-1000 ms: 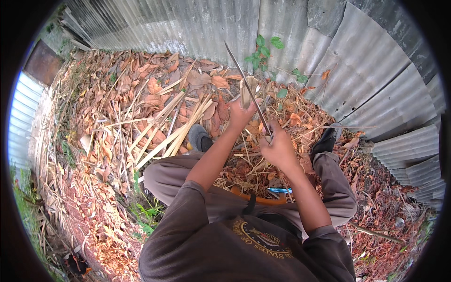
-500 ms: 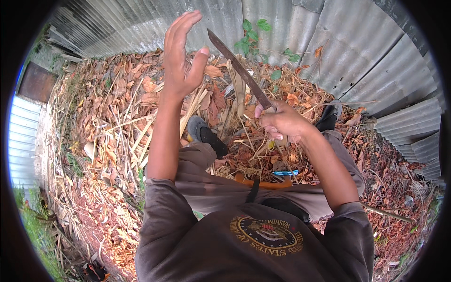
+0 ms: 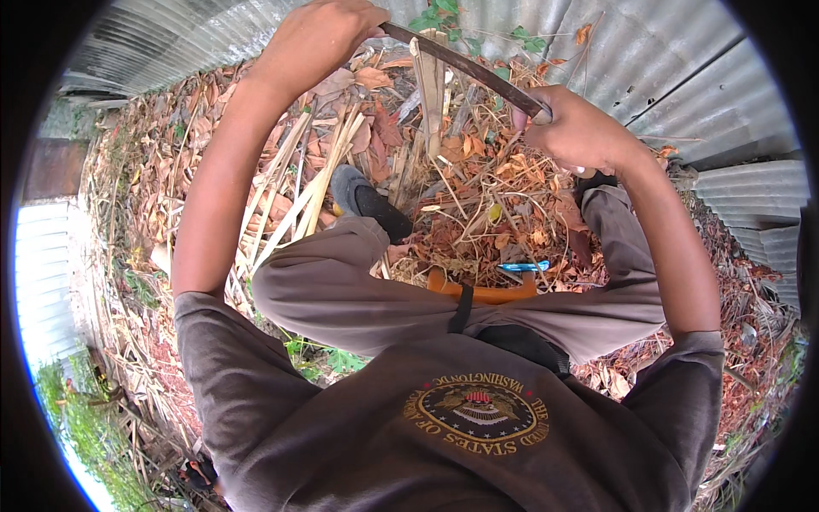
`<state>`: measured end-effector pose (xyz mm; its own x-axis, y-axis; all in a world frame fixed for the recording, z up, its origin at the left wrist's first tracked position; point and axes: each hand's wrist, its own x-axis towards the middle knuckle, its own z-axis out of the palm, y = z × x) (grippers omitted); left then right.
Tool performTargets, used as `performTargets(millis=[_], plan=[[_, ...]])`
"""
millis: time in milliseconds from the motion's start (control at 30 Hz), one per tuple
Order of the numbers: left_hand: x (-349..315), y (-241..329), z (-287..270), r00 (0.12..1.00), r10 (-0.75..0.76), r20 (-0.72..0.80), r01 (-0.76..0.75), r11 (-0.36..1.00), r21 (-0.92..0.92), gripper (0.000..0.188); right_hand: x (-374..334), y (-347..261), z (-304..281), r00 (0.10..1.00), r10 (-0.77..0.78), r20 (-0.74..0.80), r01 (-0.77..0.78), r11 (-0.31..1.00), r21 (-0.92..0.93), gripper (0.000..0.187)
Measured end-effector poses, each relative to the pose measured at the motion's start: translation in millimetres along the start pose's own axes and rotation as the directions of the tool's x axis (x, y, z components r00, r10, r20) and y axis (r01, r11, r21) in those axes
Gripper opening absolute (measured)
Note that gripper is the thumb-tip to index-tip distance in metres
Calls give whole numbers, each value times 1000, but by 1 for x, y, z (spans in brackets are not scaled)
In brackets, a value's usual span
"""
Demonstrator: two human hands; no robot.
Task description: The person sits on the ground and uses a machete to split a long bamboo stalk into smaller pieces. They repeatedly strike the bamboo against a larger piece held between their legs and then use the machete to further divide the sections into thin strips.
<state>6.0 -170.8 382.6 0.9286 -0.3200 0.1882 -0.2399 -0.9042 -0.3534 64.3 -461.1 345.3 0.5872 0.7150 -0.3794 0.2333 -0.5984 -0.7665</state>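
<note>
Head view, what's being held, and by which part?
A long, dark metal blade: the right hand grips its handle end; the left hand is at its tip, grip unclear.

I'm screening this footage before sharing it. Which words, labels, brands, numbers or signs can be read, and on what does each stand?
Dark brown fabric T-shirt: readable gold lettering around a round multicoloured emblem, upside down here; I won't copy its wording.
Long, narrow brown metal blade: no readable lettering.
Small, thin, bright blue object: any marking is too small to read.
Grey corrugated metal sheets: no readable lettering.
</note>
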Motion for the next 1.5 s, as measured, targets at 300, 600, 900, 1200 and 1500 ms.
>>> performTargets(millis=[300, 600, 900, 1200, 1500], plan=[[-7, -12, 61, 986, 22, -163, -63, 967, -246, 15, 42, 29, 0, 999, -36, 29, 42, 967, -250, 28], [-7, -11, 86, 929, -93, -358, 48, 990, -132, 10, 60, 36, 10, 876, -381, -295, 112, 757, -644, 25], [21, -15, 47, 998, -7, 63, 31, 916, -400, 15, 64, 30, -25, 981, 70, 180, -51, 993, -107, 29], [-27, 28, 121, 983, -172, 60, 180, 964, -197, 16, 102, 104, 35, 984, -165, 63, 176, 900, -399, 32], [-56, 15, 147, 926, -77, -370, 57, 996, -65, 16, 87, 59, 59, 974, -167, -152, 38, 785, -618, 24]])
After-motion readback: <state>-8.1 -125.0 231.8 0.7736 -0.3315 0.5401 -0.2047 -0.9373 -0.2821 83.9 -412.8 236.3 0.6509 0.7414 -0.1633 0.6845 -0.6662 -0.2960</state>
